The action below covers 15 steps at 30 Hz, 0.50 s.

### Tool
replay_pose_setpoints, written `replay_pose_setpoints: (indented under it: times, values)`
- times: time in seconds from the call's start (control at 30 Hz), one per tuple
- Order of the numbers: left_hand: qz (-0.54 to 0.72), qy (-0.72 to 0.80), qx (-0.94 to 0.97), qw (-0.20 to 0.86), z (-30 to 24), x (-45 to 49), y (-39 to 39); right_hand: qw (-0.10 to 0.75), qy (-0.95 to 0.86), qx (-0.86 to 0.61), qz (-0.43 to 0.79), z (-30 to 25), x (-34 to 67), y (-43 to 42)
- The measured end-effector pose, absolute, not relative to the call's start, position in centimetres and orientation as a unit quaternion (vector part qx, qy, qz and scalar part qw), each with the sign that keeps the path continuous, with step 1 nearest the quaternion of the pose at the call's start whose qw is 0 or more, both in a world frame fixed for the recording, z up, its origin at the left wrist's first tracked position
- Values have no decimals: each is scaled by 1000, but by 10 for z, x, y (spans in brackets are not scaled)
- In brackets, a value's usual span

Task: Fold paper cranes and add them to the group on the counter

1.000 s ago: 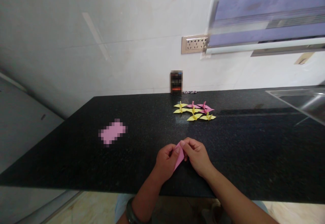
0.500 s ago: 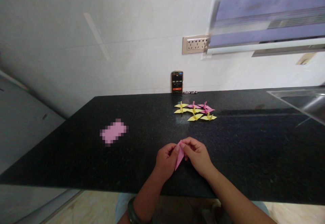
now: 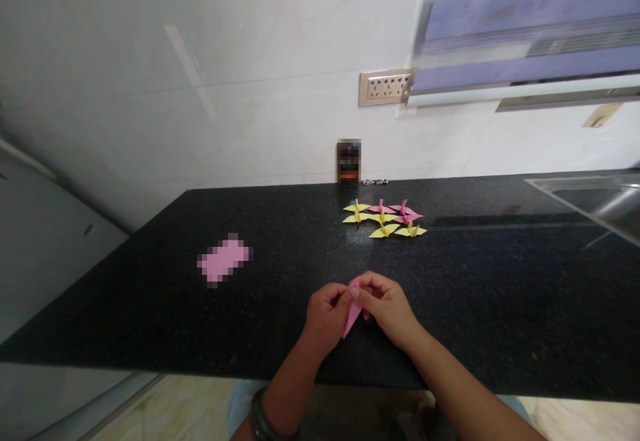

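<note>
Slightly down the folded pink paper (image 3: 352,315), toward the near edge, the thumb of the right hand (image 3: 391,304) has been shifted since the earlier frame, and its tip is now met by the left thumb. On the surface (image 3: 280,307), the hands are centred near that edge. By the left hand (image 3: 324,317) and the right, the paper's far end is pinched in a double grip, thumbs above; what is done by the fingers beneath cannot be told. From this grip the long axis is run toward the near edge, canted leftward, so the free lower point is brought closer to the left palm than to the right. Largest among the materials, the surface is dark, speckled and stone-like; at its far right corner a smooth metal sink (image 3: 597,195) is set. Toward the left edge a matte pink patch (image 3: 223,259) is laid, blurred in outline. Against the far edge a dark slab (image 3: 349,162) is stood upright, its face blurred. Thin paper is creased tightly into a slim tapering form between the hands, and into eight yellow and pink cranes (image 3: 383,231) with pointed wings, grouped before the far edge. Smallest, a beaded strand (image 3: 376,182) is laid beside the slab.
</note>
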<state>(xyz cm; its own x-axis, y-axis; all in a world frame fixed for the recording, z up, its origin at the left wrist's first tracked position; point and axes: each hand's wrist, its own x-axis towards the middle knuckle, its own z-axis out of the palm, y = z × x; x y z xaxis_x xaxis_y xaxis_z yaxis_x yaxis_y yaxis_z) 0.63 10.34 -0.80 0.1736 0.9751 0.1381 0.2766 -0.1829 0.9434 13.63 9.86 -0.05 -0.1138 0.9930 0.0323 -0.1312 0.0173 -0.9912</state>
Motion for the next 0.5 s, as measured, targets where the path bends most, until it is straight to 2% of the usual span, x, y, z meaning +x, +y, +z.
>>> replay_pose_setpoints:
  times: [0.3,0.5]
  values:
    - [410,466,686,381,-10,7,104,510,-498,-440,546,-4,138,101]
    - [409,460,682,396,-6,7,103,516,-518,-461,503,-2,139,102]
